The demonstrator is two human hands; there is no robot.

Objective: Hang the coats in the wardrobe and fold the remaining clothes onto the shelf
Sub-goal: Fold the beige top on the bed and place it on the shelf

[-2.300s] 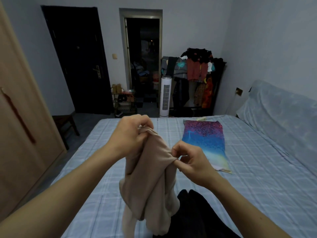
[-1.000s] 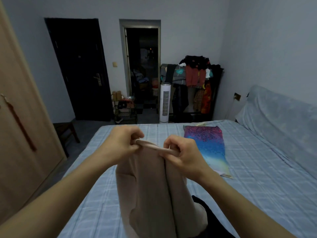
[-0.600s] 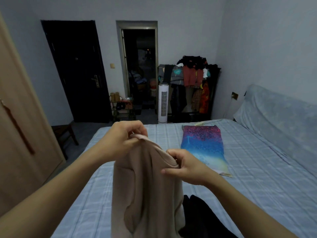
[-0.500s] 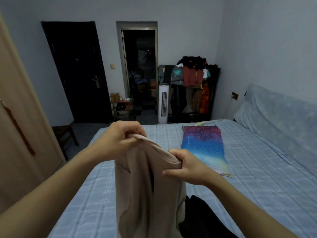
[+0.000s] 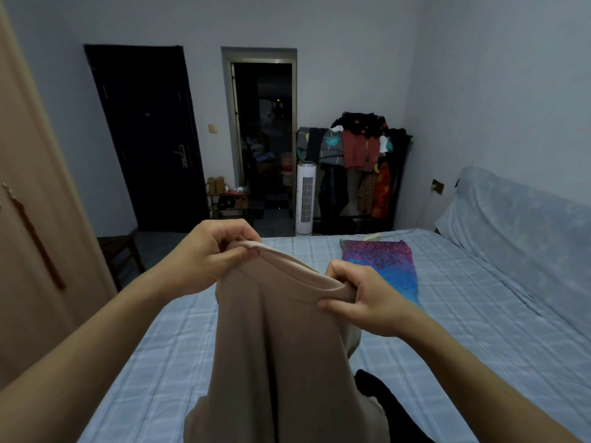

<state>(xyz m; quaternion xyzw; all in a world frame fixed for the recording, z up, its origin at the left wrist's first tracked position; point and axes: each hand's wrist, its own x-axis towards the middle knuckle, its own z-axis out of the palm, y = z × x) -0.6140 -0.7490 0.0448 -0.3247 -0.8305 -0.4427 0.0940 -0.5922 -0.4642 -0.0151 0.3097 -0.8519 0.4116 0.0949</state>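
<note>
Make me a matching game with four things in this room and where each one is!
Things
1. beige garment
2. colourful cloth
3. black garment
4. white tower fan

Places
A. standing on the floor beyond the bed
B. lying flat on the bed, further away
C. held up by the left hand and right hand
D. on the bed, nearest, partly behind the beige garment

Pairs: 1-C, 2-B, 3-D, 4-A

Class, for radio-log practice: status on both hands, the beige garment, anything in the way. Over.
Left hand and right hand both grip top edge of beige garment. Garment hangs over bed. Black garment on bed just beneath it.
</note>
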